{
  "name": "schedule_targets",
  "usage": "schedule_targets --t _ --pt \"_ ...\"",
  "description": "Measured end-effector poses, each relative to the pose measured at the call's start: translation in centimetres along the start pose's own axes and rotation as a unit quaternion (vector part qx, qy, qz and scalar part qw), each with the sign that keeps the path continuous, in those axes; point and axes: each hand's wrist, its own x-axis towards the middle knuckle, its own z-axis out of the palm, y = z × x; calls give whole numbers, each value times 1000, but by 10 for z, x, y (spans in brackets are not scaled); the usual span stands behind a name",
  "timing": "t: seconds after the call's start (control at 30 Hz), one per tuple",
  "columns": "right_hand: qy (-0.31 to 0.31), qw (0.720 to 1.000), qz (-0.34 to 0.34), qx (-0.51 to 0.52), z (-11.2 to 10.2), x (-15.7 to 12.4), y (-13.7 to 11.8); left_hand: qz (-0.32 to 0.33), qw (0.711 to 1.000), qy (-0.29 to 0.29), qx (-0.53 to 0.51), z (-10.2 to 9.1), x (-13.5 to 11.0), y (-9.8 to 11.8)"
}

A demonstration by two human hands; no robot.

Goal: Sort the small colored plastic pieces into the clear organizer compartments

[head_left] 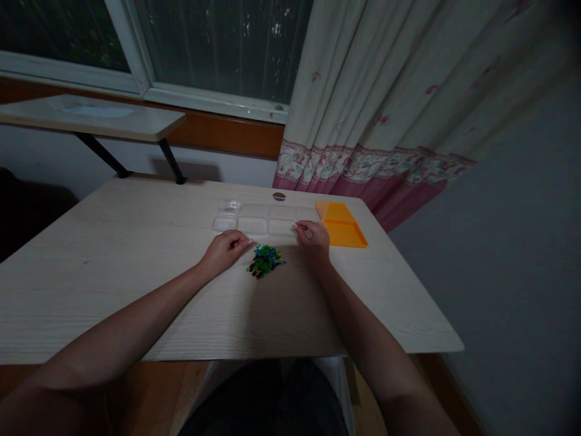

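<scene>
A small heap of coloured bits (265, 260), green, blue and dark red, lies on the pale wooden table (113, 266). My left hand (226, 249) rests just left of the heap with its fingers curled in. My right hand (312, 237) sits to the heap's right, fingers bent, its fingertips touching the near edge of a clear compartmented box (258, 219). The clear box lies flat just beyond the heap. Whether either hand pinches a bit is too small to see.
An orange lid or tray (341, 225) lies at the right of the clear box. A round dark hole (279, 196) marks the table's far edge. Behind stand a second table (91, 116), a window and a patterned curtain (385, 121).
</scene>
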Motion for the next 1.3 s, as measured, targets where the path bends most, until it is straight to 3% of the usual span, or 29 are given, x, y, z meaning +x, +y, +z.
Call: schedule_targets --t 0.27,0.5,0.67,0.8,0.93,1.3 --pt "23 992 -25 -123 10 -3 3 17 1000 -5 0 1 2 0" --pt "22 992 -37 -122 9 -4 -3 14 1000 -9 -6 3 2 0" --pt "4 992 -75 -100 -1 -9 -25 15 999 -16 -28 2 1 5" --pt "-80 979 -170 -78 1 -26 -57 29 998 -21 -55 2 0 11" --pt "-107 962 -243 -57 9 -43 -80 14 993 -39 -114 2 -1 14" --pt "-92 966 -237 -58 5 -48 -85 -8 978 -97 -183 6 -3 18"
